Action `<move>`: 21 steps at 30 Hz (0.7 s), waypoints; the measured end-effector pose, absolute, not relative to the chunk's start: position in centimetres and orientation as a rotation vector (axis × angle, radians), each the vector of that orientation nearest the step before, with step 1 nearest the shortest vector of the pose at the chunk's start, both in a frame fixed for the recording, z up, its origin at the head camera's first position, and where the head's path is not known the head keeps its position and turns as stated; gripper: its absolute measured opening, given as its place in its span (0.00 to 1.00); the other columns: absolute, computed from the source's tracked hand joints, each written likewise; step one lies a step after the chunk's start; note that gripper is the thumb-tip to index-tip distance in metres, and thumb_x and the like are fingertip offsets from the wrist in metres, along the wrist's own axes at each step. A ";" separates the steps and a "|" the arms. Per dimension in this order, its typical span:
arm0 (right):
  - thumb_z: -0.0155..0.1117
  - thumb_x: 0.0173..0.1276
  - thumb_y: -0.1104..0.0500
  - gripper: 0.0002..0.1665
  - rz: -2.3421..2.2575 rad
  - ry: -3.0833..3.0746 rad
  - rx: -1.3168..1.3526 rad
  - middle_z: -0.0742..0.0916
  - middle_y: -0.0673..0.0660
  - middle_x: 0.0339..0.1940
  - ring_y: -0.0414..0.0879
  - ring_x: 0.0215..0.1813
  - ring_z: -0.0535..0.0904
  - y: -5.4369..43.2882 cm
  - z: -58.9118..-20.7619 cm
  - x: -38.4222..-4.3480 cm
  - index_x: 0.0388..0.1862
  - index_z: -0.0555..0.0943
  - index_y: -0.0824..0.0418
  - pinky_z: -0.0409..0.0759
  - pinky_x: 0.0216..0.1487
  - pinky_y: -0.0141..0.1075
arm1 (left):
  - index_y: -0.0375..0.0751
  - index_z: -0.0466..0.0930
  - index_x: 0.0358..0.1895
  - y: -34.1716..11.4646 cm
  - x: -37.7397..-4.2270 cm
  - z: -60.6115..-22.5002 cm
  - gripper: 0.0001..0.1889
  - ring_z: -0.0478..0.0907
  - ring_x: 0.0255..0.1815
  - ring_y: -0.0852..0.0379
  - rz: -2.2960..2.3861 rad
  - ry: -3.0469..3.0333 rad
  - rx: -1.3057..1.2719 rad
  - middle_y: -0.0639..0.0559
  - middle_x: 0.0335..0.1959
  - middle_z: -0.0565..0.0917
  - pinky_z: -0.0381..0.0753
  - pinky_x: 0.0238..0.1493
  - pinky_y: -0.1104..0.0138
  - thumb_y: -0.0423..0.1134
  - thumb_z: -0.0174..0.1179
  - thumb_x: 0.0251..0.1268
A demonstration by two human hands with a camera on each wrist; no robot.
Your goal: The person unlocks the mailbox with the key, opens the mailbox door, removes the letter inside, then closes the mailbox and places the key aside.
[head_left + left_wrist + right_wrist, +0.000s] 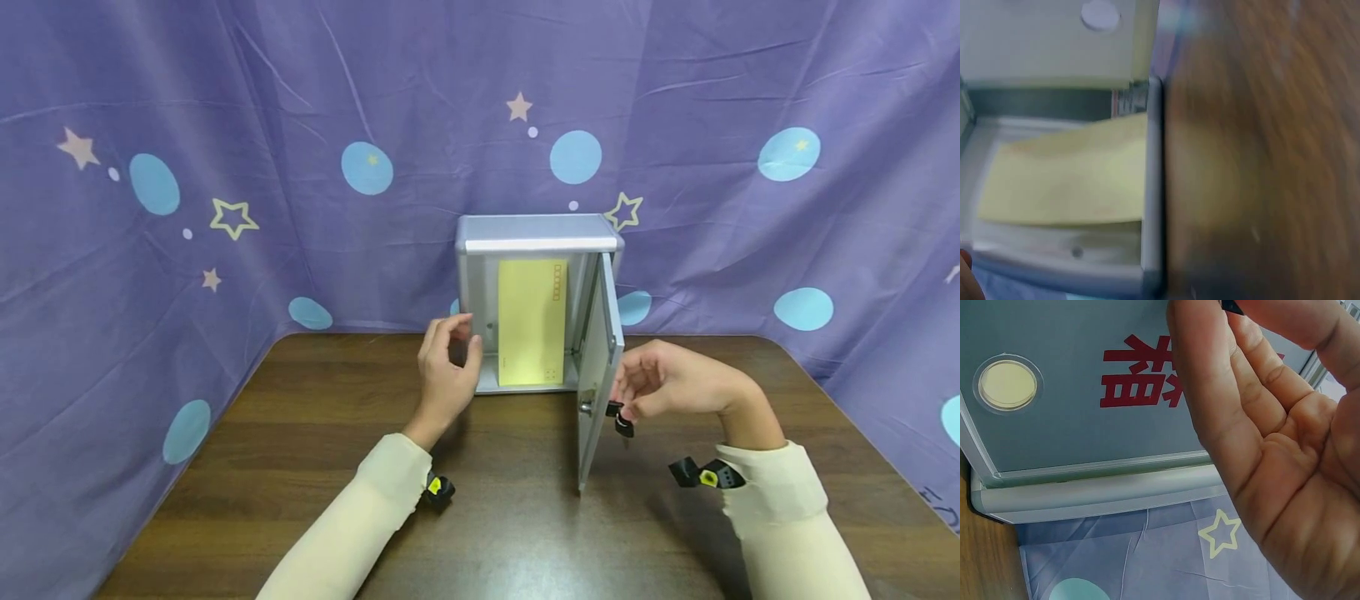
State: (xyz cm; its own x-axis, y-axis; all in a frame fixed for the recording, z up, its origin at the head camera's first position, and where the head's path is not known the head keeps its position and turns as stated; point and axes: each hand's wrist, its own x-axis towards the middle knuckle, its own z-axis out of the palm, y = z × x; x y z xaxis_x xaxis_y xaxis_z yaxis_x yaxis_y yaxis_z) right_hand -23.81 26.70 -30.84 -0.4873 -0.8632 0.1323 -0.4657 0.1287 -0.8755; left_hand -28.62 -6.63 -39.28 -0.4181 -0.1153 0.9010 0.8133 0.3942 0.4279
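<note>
A grey metal letter box (536,229) stands at the back of the table, its hinged door (600,367) swung outward on the right. Inside it a yellow envelope (531,325) leans upright against the back wall. My right hand (667,379) pinches the black-headed key (614,408) at the door's lock (586,407). Another black-headed key (624,427) dangles below. The left hand (447,367) is by the box's left front edge, fingers loosely bent with nothing between them; whether it touches the box I cannot tell. Red lettering (1141,372) marks the door's outer face.
A brown wooden table (315,400) lies under everything. Close behind the box hangs a purple curtain (420,100) with stars and blue spots. The door's outer face carries a round window (1008,384). Blur covers much of the left wrist view.
</note>
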 end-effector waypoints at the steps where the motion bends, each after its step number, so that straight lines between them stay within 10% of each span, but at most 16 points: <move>1: 0.61 0.62 0.80 0.12 -1.316 2.003 -1.284 0.87 0.67 0.35 0.49 0.37 0.87 26.7 -30.9 -23.8 0.42 0.80 0.72 0.90 0.38 0.45 | 0.32 0.81 0.53 -6.3 -28.5 -39.2 0.17 0.79 0.41 0.46 -1.178 -1.693 -0.651 0.40 0.38 0.81 0.82 0.45 0.58 0.23 0.65 0.60; 13: 0.59 0.62 0.81 0.13 -1.323 2.001 -1.276 0.87 0.67 0.36 0.49 0.38 0.87 26.8 -31.0 -23.9 0.43 0.81 0.72 0.90 0.38 0.43 | 0.30 0.76 0.61 -3.2 -27.9 -39.0 0.22 0.77 0.54 0.46 -1.191 -2.105 -0.708 0.37 0.54 0.79 0.81 0.59 0.58 0.27 0.64 0.64; 21: 0.59 0.61 0.81 0.13 -1.312 2.008 -1.276 0.87 0.67 0.36 0.49 0.37 0.87 26.8 -30.9 -24.0 0.42 0.81 0.71 0.90 0.38 0.44 | 0.38 0.52 0.81 -1.7 -28.1 -39.0 0.43 0.59 0.74 0.38 -1.166 -2.435 -0.556 0.34 0.74 0.60 0.66 0.75 0.47 0.38 0.66 0.66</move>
